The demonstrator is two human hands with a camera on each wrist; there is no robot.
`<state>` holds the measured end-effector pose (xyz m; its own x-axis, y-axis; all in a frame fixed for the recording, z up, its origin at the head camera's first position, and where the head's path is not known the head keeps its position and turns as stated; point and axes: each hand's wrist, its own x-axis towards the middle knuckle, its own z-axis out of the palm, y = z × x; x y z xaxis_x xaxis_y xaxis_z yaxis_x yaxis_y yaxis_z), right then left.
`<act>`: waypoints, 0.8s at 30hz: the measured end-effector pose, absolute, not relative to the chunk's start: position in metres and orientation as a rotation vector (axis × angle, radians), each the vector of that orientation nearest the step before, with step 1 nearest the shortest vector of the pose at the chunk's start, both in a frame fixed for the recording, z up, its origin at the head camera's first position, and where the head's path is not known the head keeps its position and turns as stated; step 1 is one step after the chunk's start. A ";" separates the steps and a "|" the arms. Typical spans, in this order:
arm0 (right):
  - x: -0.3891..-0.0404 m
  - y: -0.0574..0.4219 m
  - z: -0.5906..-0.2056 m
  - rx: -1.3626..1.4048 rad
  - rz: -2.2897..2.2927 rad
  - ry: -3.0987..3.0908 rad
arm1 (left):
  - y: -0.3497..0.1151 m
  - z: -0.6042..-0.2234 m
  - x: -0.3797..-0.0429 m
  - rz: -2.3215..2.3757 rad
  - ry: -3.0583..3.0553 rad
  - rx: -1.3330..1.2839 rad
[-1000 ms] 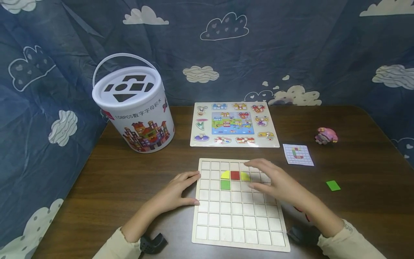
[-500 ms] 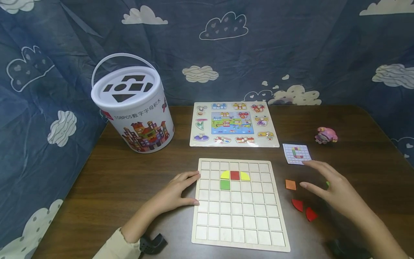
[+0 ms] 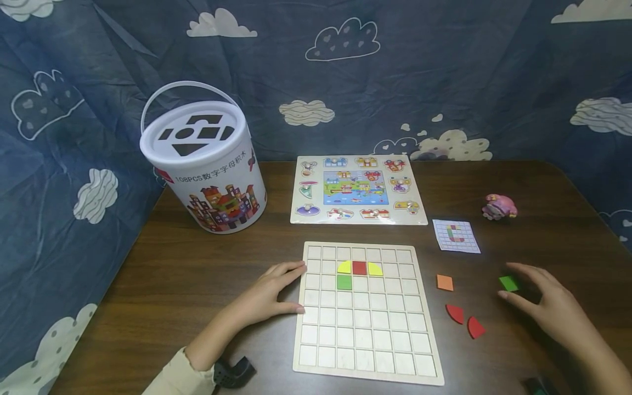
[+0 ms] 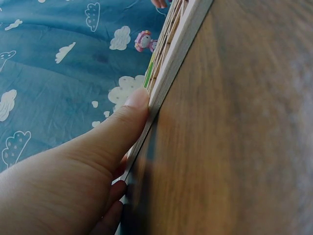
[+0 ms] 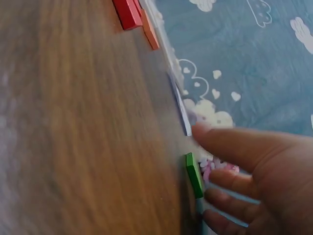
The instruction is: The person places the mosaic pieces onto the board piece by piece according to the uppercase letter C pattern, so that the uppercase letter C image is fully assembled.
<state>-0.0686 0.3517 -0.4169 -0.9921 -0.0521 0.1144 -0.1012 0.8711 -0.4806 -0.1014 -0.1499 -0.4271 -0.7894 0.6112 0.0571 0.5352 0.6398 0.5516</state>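
Observation:
My left hand (image 3: 269,293) touches the left edge of a wooden grid board (image 3: 364,351) with its fingertips and thumb. In the left wrist view, the thumb lies right at the board's side. Two yellow rounded tiles (image 3: 375,269) flank a red square tile (image 3: 359,267) on the board, and a green square tile (image 3: 344,282) sits below the left yellow one. At the right, my right hand (image 3: 555,304) reaches over the table, thumb and fingers spread about a loose green square (image 3: 508,283). The right wrist view shows that green square (image 5: 193,175) standing clear of the thumb.
Between board and right hand lie an orange square (image 3: 445,282) and two red quarter-round tiles (image 3: 455,314). Behind them are a pattern card (image 3: 455,236) and a pink toy figure (image 3: 499,207). A knobbed picture puzzle (image 3: 357,189) and a lidded bucket (image 3: 207,170) stand farther back.
My right hand has left the board and moved right, past the orange square, to the loose green square, with its fingers apart. The left hand has stayed at the board's edge.

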 end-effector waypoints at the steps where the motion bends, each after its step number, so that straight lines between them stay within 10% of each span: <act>1: -0.069 0.353 -0.418 0.126 0.755 -2.946 | -0.150 -0.427 -0.101 0.849 2.721 0.956; 24: -0.068 0.350 -0.422 0.087 0.733 -2.941 | -0.149 -0.427 -0.101 0.836 2.726 0.955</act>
<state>-0.0676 0.3496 -0.4217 -0.9924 -0.0289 0.1192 -0.0815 0.8819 -0.4644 -0.1010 -0.1492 -0.4269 -0.7901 0.6106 0.0537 0.5358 0.6455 0.5443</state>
